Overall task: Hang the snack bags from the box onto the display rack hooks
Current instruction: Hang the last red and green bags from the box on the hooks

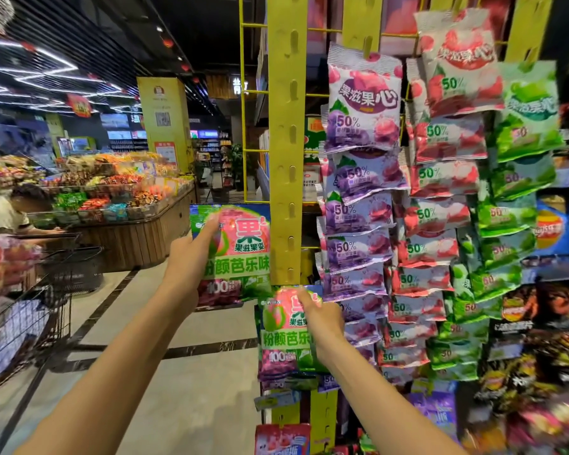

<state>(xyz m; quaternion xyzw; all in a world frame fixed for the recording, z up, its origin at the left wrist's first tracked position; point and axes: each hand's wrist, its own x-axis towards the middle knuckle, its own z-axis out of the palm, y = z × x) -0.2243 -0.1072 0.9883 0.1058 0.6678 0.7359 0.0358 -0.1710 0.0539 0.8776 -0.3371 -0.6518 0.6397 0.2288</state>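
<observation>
My left hand (191, 257) grips a pink and green snack bag (240, 251) by its left edge and holds it up just left of the yellow hook strip (286, 152). Lower down, my right hand (322, 323) pinches the top of a second bag of the same kind (283, 336), right at the foot of that strip's upper section. Whether this lower bag sits on a hook is hidden by my fingers. The strip's hooks above both bags are bare. No box is in view.
Right of the strip hang columns of purple (362, 103), red (447, 178) and green (519, 178) snack bags. A black wire cart (46, 290) stands at the left, with a person (10, 211) and a wooden candy counter (138, 231) behind it. More bags hang below.
</observation>
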